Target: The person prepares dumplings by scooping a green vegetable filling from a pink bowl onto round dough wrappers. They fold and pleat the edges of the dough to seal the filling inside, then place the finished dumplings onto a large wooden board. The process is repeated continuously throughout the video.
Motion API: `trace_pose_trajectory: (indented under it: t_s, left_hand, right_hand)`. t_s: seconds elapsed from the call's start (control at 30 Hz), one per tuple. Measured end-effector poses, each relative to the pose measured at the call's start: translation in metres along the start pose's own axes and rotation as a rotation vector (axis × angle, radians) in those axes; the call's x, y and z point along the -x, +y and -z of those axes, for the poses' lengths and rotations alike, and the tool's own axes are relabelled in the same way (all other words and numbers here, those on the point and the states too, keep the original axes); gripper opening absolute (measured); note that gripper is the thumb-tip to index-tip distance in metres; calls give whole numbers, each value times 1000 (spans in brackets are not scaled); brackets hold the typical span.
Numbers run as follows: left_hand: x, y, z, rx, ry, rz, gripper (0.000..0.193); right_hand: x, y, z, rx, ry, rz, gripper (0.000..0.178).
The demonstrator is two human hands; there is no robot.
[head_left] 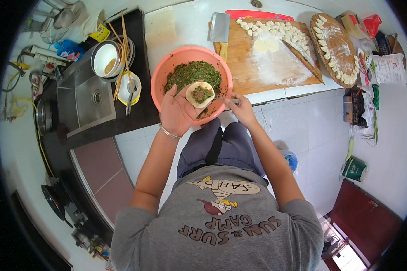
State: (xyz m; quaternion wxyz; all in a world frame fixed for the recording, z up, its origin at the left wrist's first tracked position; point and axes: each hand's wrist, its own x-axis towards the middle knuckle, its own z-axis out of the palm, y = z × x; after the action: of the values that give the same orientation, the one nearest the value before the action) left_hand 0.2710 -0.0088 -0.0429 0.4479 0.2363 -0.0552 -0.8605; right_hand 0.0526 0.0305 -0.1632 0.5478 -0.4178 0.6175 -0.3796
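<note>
Wrapper (196,104), topped with green filling (202,93), lies on the left hand's (177,112) upturned palm, thumb apart, other fingers partly hidden, over the pink basin (160,74), likely so spills drop in, while the right hand's (241,109) fingers pinch a metal utensil (221,99).

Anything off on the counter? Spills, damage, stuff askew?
Nothing looks damaged, and no spill shows from the pink basin. Only mildly askew: the rolling pin lies diagonally at the right of the cutting board, near end seemingly poking past its edge.
</note>
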Motion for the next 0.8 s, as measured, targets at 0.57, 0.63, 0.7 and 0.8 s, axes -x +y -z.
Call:
trace_pose_trajectory:
  t_s: [0.57, 0.63, 0.7, 0.8]
  left_hand:
    - [-53, -106, -112, -10, -199, 261, 63]
    - [-62, -130, -129, -42, -214, 284, 63]
    - [-72, -155, -144, -55, -243, 306, 64]
    - [-85, -191, -164, -98, -214, 337, 60]
  right_hand:
    - [81, -141, 167, 466, 127, 966, 32]
    - [88, -144, 190, 533, 116, 1024, 27]
    - [92, -144, 215, 582, 115, 1103, 25]
    - [96, -137, 256, 644, 102, 1113, 22]
